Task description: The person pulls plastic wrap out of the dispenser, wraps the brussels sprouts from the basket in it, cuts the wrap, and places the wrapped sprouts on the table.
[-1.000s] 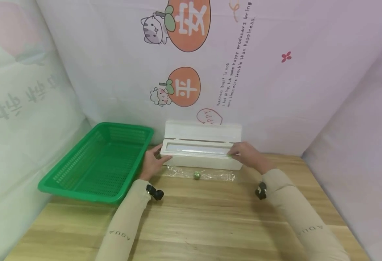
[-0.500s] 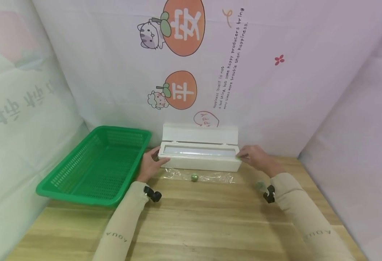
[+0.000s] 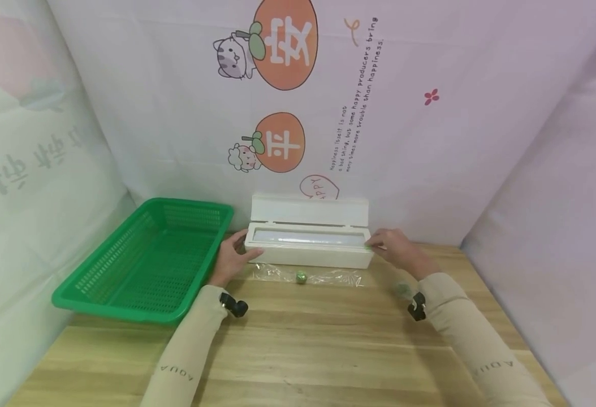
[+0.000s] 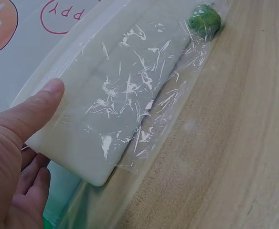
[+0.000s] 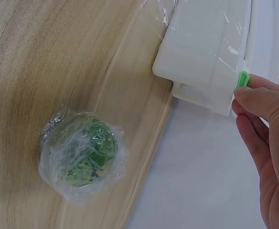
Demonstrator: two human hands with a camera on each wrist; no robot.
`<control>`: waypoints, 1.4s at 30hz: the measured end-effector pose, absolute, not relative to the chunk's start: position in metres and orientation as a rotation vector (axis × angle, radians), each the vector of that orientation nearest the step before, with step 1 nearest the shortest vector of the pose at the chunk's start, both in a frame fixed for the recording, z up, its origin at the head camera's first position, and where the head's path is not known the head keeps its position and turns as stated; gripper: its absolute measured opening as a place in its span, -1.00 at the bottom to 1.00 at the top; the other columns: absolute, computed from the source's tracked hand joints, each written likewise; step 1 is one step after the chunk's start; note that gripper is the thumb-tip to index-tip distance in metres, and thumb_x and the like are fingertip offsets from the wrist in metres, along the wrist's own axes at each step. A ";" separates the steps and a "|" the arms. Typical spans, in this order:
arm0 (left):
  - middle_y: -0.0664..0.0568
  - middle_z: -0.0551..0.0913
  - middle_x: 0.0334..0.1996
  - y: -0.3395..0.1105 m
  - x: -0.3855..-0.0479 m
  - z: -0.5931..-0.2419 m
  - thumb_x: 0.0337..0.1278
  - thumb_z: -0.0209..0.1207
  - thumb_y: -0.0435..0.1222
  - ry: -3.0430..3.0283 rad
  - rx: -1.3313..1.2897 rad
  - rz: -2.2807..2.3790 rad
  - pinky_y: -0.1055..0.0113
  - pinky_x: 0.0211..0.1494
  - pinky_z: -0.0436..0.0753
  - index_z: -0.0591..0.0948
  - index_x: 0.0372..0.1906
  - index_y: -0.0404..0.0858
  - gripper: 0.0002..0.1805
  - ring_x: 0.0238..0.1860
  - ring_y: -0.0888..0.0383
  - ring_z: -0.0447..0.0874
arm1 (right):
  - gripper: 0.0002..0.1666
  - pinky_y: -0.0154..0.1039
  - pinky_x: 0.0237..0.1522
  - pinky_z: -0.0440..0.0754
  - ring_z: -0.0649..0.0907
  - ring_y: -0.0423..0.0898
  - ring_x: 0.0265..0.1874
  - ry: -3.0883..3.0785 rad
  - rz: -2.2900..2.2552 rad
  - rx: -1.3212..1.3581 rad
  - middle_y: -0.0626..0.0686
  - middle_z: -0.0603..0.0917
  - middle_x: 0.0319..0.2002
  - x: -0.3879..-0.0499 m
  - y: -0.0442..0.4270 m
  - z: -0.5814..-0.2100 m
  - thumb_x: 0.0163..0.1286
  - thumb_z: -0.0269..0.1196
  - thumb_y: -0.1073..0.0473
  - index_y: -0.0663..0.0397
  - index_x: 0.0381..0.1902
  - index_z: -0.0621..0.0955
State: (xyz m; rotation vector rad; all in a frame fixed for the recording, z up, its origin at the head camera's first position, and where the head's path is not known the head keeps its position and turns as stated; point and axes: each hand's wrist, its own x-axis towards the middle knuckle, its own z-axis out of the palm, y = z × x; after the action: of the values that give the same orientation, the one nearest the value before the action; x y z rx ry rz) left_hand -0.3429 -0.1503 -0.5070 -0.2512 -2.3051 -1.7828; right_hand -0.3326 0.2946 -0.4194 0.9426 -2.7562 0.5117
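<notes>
A white cling film dispenser [image 3: 308,258] stands at the table's back with its lid raised. My left hand [image 3: 229,261] grips its left end, thumb [image 4: 41,107] on the front top edge and fingers around the end. At the right end my right hand [image 3: 400,251] pinches a small green slide cutter [image 5: 243,79] between thumb and finger. Clear cling film [image 4: 163,114] hangs over the dispenser's front and onto the table. A small green round fruit [image 4: 205,21] lies at the film, in front of the dispenser.
A green plastic basket [image 3: 176,314] sits left of the dispenser. A film-wrapped green ball [image 5: 89,157] lies on the wooden table [image 3: 298,345] by my right wrist. Printed cloth walls [image 3: 405,169] stand behind and at both sides.
My right hand has slid the green cutter right along the dispenser's top edge to its right end. The wrapped green ball has come into view beside the right wrist. Left hand keeps its grip.
</notes>
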 end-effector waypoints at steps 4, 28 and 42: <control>-0.35 0.44 0.50 -0.151 -0.340 -0.507 0.13 0.54 -0.32 -2.321 -0.264 -1.815 -0.04 0.67 0.35 0.42 0.50 -0.39 -0.15 0.57 -0.25 0.37 | -0.79 -0.02 -0.02 0.84 0.80 0.21 -0.13 -2.753 0.545 0.929 0.27 0.81 -0.15 -0.332 0.297 -0.425 0.31 0.37 0.53 0.32 -0.11 0.78; -0.27 0.28 0.62 -0.139 -0.291 -0.464 0.28 0.42 0.02 -2.563 -0.317 -1.234 -0.30 0.62 0.32 0.23 0.63 -0.29 -0.02 0.61 -0.31 0.24 | -0.56 0.22 0.18 0.74 0.75 0.30 0.05 -2.690 0.450 0.902 0.34 0.76 0.06 -0.301 0.294 -0.405 0.30 0.48 0.32 0.39 0.11 0.70; -0.22 0.73 0.20 -0.091 -0.273 -0.456 0.07 0.55 -0.21 -2.503 -1.010 -0.588 -0.01 0.38 0.69 0.66 0.23 -0.37 -0.38 0.25 -0.17 0.70 | -0.38 0.09 0.26 0.73 0.75 0.19 0.15 -2.661 0.325 1.107 0.24 0.76 0.15 -0.269 0.239 -0.423 0.27 0.56 0.09 0.27 0.21 0.68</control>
State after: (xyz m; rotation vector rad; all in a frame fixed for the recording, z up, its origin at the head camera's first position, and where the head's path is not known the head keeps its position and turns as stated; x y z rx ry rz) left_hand -0.2730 -0.0912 -0.4564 -1.0097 -2.5027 -0.5880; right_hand -0.2693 0.2385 -0.4232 1.1071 -2.6610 0.3248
